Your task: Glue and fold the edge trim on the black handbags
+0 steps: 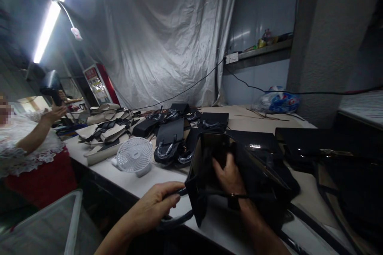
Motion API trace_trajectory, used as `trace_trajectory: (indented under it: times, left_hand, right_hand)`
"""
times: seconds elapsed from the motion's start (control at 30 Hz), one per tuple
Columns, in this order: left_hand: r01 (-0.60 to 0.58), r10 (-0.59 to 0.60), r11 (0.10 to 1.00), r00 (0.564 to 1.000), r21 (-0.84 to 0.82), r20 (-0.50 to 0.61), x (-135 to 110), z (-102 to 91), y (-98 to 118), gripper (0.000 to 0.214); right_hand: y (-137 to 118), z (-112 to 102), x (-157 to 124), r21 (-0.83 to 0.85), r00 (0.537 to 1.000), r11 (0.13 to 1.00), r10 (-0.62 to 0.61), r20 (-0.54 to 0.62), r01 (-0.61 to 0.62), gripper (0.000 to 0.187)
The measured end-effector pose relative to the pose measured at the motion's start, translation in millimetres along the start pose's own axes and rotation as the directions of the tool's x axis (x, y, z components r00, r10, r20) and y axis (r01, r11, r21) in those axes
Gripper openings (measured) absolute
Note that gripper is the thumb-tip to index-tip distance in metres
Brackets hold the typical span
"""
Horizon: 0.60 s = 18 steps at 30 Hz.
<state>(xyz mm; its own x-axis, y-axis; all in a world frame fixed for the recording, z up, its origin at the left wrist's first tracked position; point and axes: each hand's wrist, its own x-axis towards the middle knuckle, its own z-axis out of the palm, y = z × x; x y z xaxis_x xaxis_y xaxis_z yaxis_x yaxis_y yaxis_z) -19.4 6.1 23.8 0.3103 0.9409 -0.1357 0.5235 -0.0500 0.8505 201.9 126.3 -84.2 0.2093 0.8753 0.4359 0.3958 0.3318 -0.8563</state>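
A black handbag (200, 191) with its mouth open toward me stands tilted at the table's near edge. My left hand (155, 205) is closed around its plastic-wrapped handle (176, 220), at the bag's left side. Inside the bag is my right hand (229, 174), its thumb and a finger apart, reaching toward the dark inner wall; the other fingertips are hard to see. A thin dark strap or edge crosses over my right wrist. Right of this bag lie more black bags (317, 147) with shiny metal trim.
A white fan (134, 154) stands left of the bag, before several black handbags (169, 135) and a pile of cream bags (112, 129). A translucent bin (74, 219) is at lower left. A co-worker (32, 143) at the left holds up a dark hand tool (51, 83).
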Motion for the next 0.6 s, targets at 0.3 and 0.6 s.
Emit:
trace_trajectory:
  times: [0.3, 0.6]
  left_hand:
    - [-0.152, 0.135, 0.988, 0.878, 0.0, -0.459, 1.2, 23.4, -6.5, 0.065]
    - [-0.169, 0.142, 0.985, 0.913, -0.039, -0.383, 25.7, 19.3, 21.3, 0.049]
  right_hand:
    - [-26.8, 38.4, -42.9, 0.052, 0.968, 0.976, -0.216, 0.125, 0.211, 0.056]
    - [-20.7, -16.7, -114.8, -0.171, 0.949, 0.953, -0.207, 0.239, 0.251, 0.055]
